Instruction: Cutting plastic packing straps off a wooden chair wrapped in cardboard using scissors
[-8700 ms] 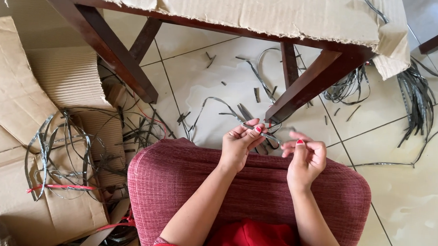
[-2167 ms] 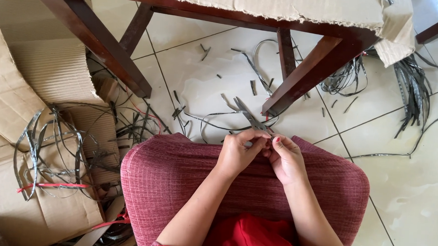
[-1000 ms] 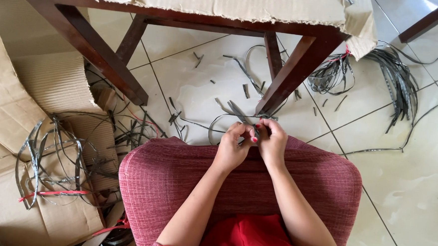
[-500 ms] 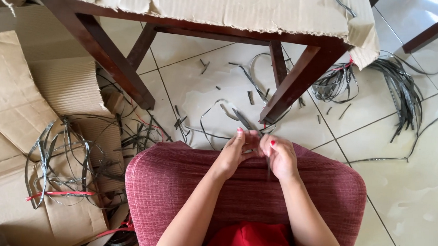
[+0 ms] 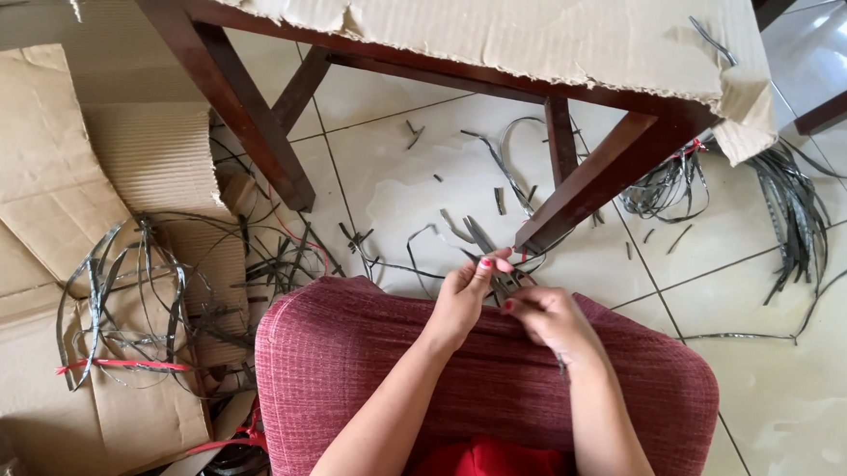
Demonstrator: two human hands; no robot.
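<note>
My left hand [image 5: 461, 303] and my right hand [image 5: 547, 317] meet above the front edge of a red woven cushion [image 5: 359, 360] that lies across my lap. Both pinch a thin dark grey strip [image 5: 504, 283] between the fingertips. The left thumb and fingers hold its upper end. The right hand grips its lower part, and a short piece of strip pokes out below the right palm. Whether a tool is also in my hands is hidden by the fingers.
A dark wooden table [image 5: 256, 113] topped with torn cardboard [image 5: 474, 18] stands just ahead. Loose grey strips [image 5: 485, 164] and short offcuts litter the tiled floor. A bundle tied with red string [image 5: 130, 300] lies on flattened cardboard [image 5: 40, 179] at left; another bundle [image 5: 792, 209] at right.
My hands were apart at first, then came together over the cushion's edge and have stayed there working the strip. The view has shifted slightly.
</note>
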